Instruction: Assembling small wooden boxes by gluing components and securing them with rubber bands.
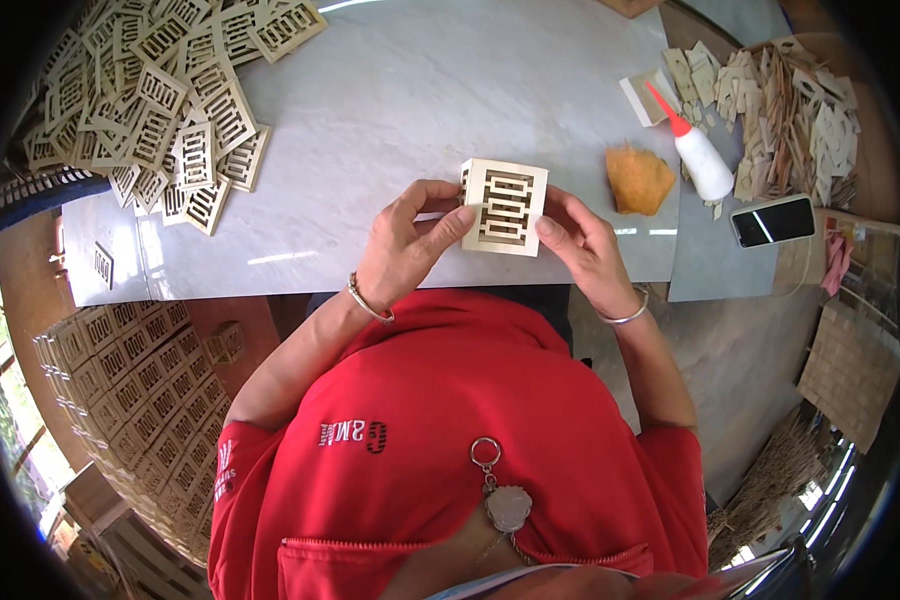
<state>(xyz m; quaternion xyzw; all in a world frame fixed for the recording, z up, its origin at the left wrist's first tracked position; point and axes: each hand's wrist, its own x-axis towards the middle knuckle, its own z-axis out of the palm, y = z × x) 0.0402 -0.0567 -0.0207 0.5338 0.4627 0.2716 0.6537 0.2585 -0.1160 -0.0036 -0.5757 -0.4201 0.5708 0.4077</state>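
Between my two hands is a small pale wooden box (515, 246) with a cut-out lattice pattern on its face, held just above the near part of the grey table. My left hand (407, 238) grips its left side, thumb on the front edge and fingers behind. On the opposite side my right hand (585, 245) holds it with the thumb at the edge; the other fingers are partly hidden behind the box. To the right lie an orange-brown lump (639, 180), perhaps a sponge or cloth, and a white squeeze bottle (703, 167) with a red nozzle.
A heap of lattice-cut wooden panels (154, 135) covers the table's far left. At the right are a dark-screened phone (773, 221), a pile of wood offcuts (785, 110) and a pale wooden piece (650, 97). Stacked lattice boxes (135, 390) stand below the table's left side.
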